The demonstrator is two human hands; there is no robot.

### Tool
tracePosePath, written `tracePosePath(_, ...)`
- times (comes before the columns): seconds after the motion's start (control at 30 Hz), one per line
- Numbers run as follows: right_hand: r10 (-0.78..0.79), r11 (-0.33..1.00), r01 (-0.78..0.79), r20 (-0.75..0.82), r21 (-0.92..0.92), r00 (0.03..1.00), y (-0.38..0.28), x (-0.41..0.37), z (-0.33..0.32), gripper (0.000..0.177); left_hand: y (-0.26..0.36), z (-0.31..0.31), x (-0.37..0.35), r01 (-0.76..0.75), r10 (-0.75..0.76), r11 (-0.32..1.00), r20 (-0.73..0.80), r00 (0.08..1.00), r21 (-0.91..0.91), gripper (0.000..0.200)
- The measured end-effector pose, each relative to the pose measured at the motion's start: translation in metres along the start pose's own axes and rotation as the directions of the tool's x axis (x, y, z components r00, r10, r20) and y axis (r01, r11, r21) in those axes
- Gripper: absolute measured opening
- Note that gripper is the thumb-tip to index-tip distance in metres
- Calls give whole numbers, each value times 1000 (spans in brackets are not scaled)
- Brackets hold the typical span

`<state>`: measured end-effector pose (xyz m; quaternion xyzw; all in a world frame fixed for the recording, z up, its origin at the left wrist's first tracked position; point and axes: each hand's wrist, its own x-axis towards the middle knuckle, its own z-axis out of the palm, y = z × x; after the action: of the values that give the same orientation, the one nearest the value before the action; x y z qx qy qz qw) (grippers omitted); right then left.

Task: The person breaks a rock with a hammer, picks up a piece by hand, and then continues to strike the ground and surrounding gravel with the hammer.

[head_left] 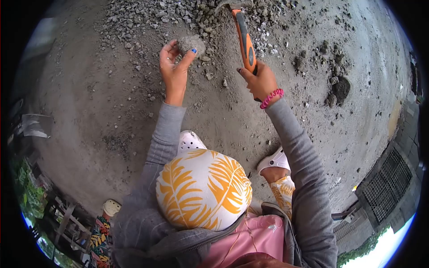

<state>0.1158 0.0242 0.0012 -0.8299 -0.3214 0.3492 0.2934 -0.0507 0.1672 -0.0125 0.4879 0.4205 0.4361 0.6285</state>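
Observation:
My left hand (175, 67) is closed on a rough grey stone (192, 45), with the thumb on its near side and the fingers at its left. To the right, my right hand (260, 80) is wrapped round the orange and black handle of a hammer (243, 38). The hammer's metal head is at the top edge of the view, over the broken stones, and is partly cut off. Both hands are above the ground, beyond my knee.
Broken grey stones (147, 17) are heaped at the top. Larger dark lumps (342, 89) lie at the right. My white shoes (190, 140) are below my hands. Another person's shoe (111, 207) and patterned clothing show at lower left. A metal grate (388, 185) is at lower right.

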Motion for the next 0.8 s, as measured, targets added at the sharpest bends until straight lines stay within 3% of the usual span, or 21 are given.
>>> tracePosePath(0.07,-9,995,9,-2,-102,1000,7,-43,-14,31,-2,-6,-5,21,-21,1000,4,1000,2,55)
tracePosePath(0.17,197,962,-172,105,-213,975,20,-119,-39,37,-11,-8,-15,46,-46,998,0,999,52,56)
tracePosePath(0.3,300,943,-278,105,-185,948,77,-208,-59,36,-15,-2,-28,65,-73,992,71,995,113,57)
tracePosePath(0.43,243,948,-219,81,-232,967,96,-185,-52,37,-24,5,-37,72,-97,977,120,988,199,57)
tracePosePath(0.47,309,930,-289,56,-229,950,87,-162,-46,36,-26,8,-39,76,-113,968,147,983,240,57)
tracePosePath(0.53,172,958,-156,47,-242,984,76,-103,-40,30,-26,17,-45,52,-122,946,204,971,320,55)
tracePosePath(0.57,109,983,-105,17,-152,994,68,-71,-38,32,-26,22,-46,-107,-8,896,257,966,430,55)
tracePosePath(0.63,114,982,-104,58,-159,992,27,-18,-46,36,-28,31,-49,-407,192,690,390,901,599,54)
tracePosePath(0.7,174,975,-183,79,125,982,-17,-5,-50,33,-30,42,-47,-510,248,596,462,851,620,52)
tracePosePath(0.8,99,924,-101,24,369,995,-47,-13,-66,28,-30,61,-29,-610,287,497,546,787,618,51)
